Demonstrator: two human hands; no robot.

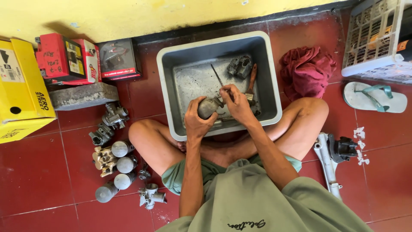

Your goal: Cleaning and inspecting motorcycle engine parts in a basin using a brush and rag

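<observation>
I sit cross-legged on a red tiled floor in front of a grey plastic tub [165, 77]. My left hand [196, 118] grips a rounded grey metal part [209, 107] over the tub. My right hand [237, 103] holds a thin metal tool [217, 76] whose tip points into the tub, right beside that part. Inside the tub lie a grey carburettor body [240, 66] and a brush with a reddish handle [251, 81].
Several carburettor parts [116, 163] lie on the floor at my left, near a concrete block [83, 95] and yellow, red and dark boxes [64, 60]. At my right are a red rag [307, 71], a sandal [373, 96], a white basket [380, 38] and a metal bracket [332, 157].
</observation>
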